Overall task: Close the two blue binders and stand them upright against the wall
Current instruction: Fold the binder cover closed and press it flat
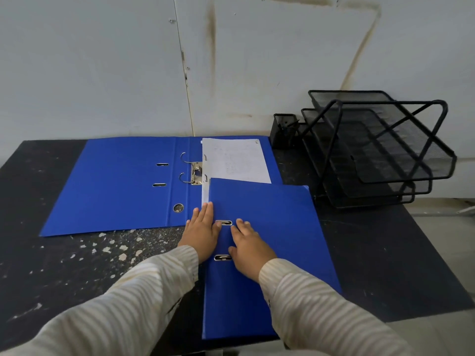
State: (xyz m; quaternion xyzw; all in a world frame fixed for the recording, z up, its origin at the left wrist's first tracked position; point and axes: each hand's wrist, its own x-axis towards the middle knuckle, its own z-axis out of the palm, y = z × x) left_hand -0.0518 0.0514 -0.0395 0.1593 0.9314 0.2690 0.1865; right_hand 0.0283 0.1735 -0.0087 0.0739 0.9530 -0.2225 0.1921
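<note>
Nothing is being gripped: both hands are being laid flat, fingers extended, on the cover of the near binder (270, 253). The left hand (203, 235) is being pressed along the binder's left edge, partly on the cover and partly over the table, with its fingertips near the corner of the cover. The right hand (250, 250) is being rested palm down on the cover just right of the two metal slots (223, 223), between the upper and the lower one. Striped cream sleeves (144, 291) are being worn on both arms.

The near binder is being kept closed and flat on the dark speckled table (77, 265), its near end reaching the table's front edge and its far end overlapping the second binder. That far binder (123, 183) is being left wide open and flat, its far edge close to the wall (102, 73). Its ring mechanism (195, 173) is being shown open, and white sheets of paper (235, 160) are being held on its right half, partly covered by the near binder's cover.

To the right, well apart from the hands, a black mesh letter tray (380, 150) with stacked tiers is being kept against the wall, and a small black mesh pen cup (284, 131) is being kept just beside it, near the open binder's far right corner.
</note>
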